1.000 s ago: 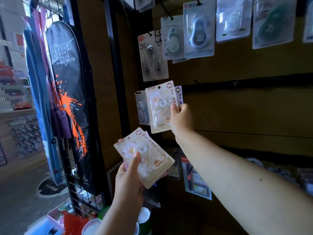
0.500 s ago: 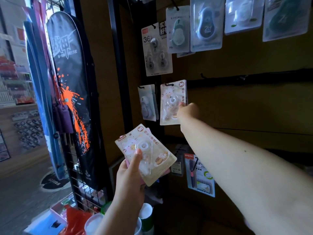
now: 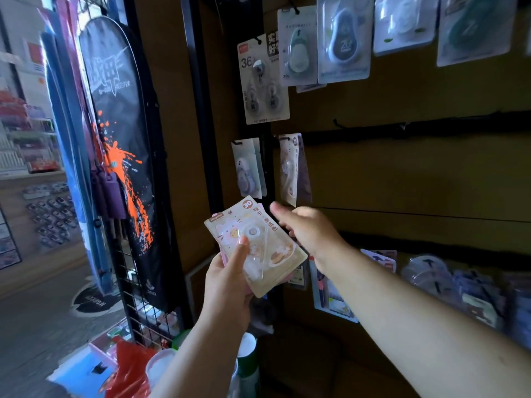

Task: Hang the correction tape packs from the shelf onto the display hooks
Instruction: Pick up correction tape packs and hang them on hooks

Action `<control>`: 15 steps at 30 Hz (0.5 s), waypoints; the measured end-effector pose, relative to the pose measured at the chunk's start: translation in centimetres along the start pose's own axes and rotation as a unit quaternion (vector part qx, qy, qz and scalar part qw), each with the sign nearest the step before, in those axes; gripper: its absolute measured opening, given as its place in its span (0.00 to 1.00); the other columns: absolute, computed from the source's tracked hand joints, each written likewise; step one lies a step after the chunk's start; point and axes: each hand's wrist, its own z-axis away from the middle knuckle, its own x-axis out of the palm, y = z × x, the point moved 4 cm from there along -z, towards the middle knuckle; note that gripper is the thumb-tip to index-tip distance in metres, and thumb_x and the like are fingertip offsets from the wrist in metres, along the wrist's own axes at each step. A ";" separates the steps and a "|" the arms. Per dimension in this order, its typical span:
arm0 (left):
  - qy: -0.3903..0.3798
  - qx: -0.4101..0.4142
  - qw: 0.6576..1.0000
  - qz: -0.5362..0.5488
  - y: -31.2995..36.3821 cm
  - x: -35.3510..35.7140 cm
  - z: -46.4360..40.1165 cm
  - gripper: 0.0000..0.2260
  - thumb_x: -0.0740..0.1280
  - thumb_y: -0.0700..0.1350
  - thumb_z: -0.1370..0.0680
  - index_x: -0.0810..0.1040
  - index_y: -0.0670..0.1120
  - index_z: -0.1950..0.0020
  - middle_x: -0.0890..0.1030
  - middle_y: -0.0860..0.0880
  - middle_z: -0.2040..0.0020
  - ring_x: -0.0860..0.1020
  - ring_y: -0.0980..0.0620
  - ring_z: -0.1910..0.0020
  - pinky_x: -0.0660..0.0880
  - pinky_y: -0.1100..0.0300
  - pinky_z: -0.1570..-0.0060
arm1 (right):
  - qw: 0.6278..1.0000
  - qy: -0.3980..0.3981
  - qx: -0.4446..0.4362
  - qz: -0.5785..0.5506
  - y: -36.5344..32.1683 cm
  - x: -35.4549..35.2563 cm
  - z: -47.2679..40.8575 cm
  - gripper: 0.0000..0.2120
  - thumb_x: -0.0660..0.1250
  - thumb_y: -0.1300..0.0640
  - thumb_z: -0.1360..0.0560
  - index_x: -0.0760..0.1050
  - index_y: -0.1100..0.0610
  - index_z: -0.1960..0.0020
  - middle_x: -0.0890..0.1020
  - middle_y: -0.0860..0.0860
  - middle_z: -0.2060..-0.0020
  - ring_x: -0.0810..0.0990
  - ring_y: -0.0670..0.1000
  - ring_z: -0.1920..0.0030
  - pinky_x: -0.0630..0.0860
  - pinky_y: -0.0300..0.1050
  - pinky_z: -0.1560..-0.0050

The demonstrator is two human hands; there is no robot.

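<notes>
My left hand grips a small stack of cream correction tape packs, thumb pressed on the top blister. My right hand is at the stack's upper right corner, fingers loosely curled, holding nothing that I can see. Above it a matching cream pack hangs edge-on from a black display hook. A grey-blue pack hangs on the neighbouring hook to the left.
More packs hang higher up: a three-piece card and blue blister packs. A black slat rail runs right with a bare hook. A lower shelf holds mixed stationery. A black racket bag hangs left on a wire grid.
My right hand has let go of the pack on the hook and dropped down to the stack in my left hand. The hung pack now swings edge-on.
</notes>
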 end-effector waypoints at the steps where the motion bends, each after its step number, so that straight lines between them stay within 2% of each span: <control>1: -0.002 0.000 1.000 -0.005 0.1 0.2 0.1 0.18 0.67 0.50 0.21 0.76 0.42 0.34 0.83 0.38 0.42 0.82 0.34 0.44 0.74 0.31 0.41 | 1.000 -0.026 0.000 0.005 0.1 0.4 0.8 0.25 0.71 0.36 0.33 0.77 0.59 0.57 0.82 0.53 0.64 0.80 0.51 0.64 0.73 0.43 0.62; 4: -0.006 0.005 1.000 -0.025 0.5 0.8 0.6 0.21 0.68 0.52 0.23 0.77 0.41 0.35 0.84 0.38 0.44 0.83 0.37 0.45 0.79 0.38 0.45 | 0.998 -0.056 -0.003 -0.004 0.6 0.9 2.1 0.18 0.76 0.43 0.34 0.77 0.58 0.59 0.85 0.50 0.66 0.84 0.47 0.69 0.76 0.38 0.69; 8: -0.009 0.007 0.999 -0.030 0.9 1.3 0.9 0.24 0.69 0.56 0.27 0.77 0.43 0.36 0.85 0.40 0.44 0.84 0.40 0.46 0.80 0.42 0.45 | 0.998 -0.025 -0.019 -0.058 0.7 0.5 2.5 0.11 0.72 0.49 0.28 0.76 0.56 0.59 0.82 0.47 0.69 0.81 0.43 0.73 0.74 0.34 0.72; 12: 0.000 0.003 1.000 -0.024 1.0 1.4 1.0 0.23 0.65 0.59 0.24 0.78 0.45 0.36 0.85 0.43 0.44 0.84 0.42 0.47 0.81 0.45 0.47 | 0.996 -0.001 -0.022 -0.084 1.1 0.5 2.5 0.10 0.69 0.49 0.26 0.75 0.56 0.56 0.83 0.48 0.67 0.82 0.45 0.70 0.77 0.41 0.63; 15: 0.020 -0.007 1.000 -0.021 1.0 1.2 1.1 0.19 0.64 0.57 0.21 0.78 0.45 0.37 0.86 0.43 0.46 0.85 0.42 0.49 0.83 0.46 0.51 | 0.992 0.022 -0.009 -0.121 1.5 0.5 2.4 0.12 0.69 0.49 0.25 0.75 0.58 0.54 0.83 0.49 0.68 0.82 0.47 0.68 0.76 0.48 0.54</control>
